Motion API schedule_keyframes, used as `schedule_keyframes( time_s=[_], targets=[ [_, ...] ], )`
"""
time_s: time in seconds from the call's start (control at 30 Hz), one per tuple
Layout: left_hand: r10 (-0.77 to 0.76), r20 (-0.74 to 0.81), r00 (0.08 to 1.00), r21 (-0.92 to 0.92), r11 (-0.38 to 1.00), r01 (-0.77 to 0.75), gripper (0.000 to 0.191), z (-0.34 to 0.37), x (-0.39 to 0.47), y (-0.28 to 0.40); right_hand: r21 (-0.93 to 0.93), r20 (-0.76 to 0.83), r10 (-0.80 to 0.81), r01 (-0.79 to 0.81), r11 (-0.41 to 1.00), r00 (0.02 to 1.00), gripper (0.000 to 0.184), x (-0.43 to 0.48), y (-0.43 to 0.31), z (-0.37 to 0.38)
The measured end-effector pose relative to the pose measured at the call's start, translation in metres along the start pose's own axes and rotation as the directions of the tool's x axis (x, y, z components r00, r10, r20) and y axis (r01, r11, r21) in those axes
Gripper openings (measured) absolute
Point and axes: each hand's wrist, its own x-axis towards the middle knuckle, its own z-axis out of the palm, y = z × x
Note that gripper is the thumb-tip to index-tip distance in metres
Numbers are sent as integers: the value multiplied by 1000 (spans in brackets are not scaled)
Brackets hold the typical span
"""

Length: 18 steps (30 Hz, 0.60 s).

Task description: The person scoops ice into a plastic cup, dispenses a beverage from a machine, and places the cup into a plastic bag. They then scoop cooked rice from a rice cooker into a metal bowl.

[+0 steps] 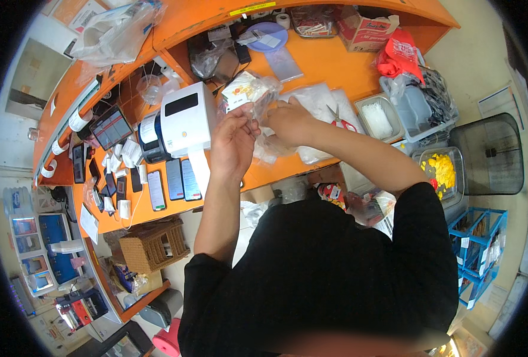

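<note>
My left hand (234, 142) pinches the edge of a clear plastic bag (268, 145) with its fingertips. Just to its right, my right hand (289, 122) has its fingers curled on the same bag. Beyond the hands lies a printed packet in clear plastic (245, 89), with a white label on it. Under and beside my right forearm are stacked clear plastic bags (311, 98). Red-handled scissors (345, 125) rest on that stack with their blades parted. A white label printer (186, 118) stands left of my left hand.
Several phones (156, 189) lie at the desk's left front, with a tablet (111, 127) behind. At right are a tray of white strips (377, 119), a grey-blue basket (418, 111) and a tub of yellow pieces (444, 172). A raised orange shelf (192, 20) borders the back.
</note>
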Motion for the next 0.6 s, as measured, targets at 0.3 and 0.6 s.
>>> schedule_keyframes(
  time_s=[0.3,0.6],
  targets=[
    [-20,26,999,-9,1000,20,35,7,-12,4,-165,54,-248,254,953,967,23,-66,39,-60],
    [203,133,970,325,916,-237,52,8,-16,-17,491,-496,-39,317,811,868,19,-51,18,-19]
  ],
)
